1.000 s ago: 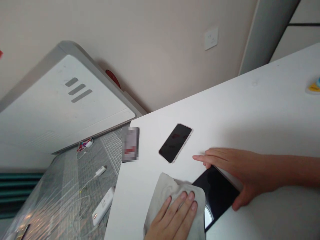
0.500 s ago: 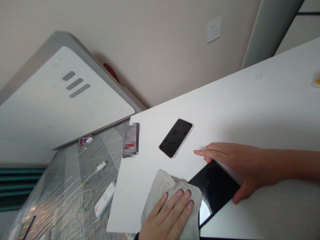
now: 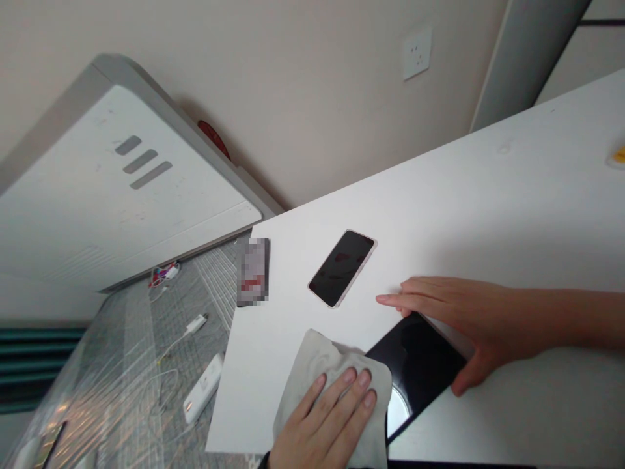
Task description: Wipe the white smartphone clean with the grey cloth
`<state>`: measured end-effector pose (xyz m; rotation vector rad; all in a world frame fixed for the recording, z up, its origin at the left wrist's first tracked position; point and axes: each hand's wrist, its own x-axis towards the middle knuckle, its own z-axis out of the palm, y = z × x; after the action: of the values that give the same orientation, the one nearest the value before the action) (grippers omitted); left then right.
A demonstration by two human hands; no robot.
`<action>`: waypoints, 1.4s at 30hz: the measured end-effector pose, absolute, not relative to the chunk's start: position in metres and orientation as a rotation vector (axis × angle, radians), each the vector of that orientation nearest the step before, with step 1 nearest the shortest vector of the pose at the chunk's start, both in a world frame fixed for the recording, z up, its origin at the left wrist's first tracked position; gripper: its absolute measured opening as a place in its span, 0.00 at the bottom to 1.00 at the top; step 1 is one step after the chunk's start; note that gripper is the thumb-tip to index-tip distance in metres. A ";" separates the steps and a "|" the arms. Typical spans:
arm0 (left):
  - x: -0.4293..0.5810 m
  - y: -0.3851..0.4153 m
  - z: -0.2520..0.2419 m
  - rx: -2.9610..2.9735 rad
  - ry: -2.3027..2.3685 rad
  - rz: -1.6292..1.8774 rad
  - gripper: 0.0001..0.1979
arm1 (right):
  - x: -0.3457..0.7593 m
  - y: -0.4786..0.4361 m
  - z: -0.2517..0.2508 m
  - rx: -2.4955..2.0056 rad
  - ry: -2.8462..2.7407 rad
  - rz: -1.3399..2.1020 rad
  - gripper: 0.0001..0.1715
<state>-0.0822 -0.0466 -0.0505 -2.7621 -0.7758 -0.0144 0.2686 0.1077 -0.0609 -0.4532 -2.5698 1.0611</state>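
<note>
A glossy black tablet lies on the smooth white counter, a bright reflection on its glass. The right hand clasps its right end, thumb on the glass. The open left hand presses a soft grey cloth over its left end. A slim phone lies farther off, screen up.

1. Nothing I can read on the black tablet or the phone: no words, brands or numbers
2. The pixelated card on the table shows a red patch, perhaps print, but it stays unreadable
</note>
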 end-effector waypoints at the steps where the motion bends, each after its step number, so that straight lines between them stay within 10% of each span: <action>1: -0.082 -0.047 -0.050 -2.765 -0.778 -0.018 0.37 | 0.269 0.108 -0.061 -0.455 -2.573 1.061 0.78; 19: -0.079 -0.047 -0.048 -2.787 -0.821 -0.030 0.38 | 0.271 0.108 -0.059 -0.379 -2.657 0.993 0.36; 42: 0.029 0.020 -0.035 -2.963 -0.697 -0.072 0.37 | 0.260 0.104 -0.077 -0.392 -2.567 0.888 0.60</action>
<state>0.0289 0.0197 -0.0351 -2.9631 -0.6965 -0.0718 0.2603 0.1037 -0.0766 -0.3919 -2.5671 0.8883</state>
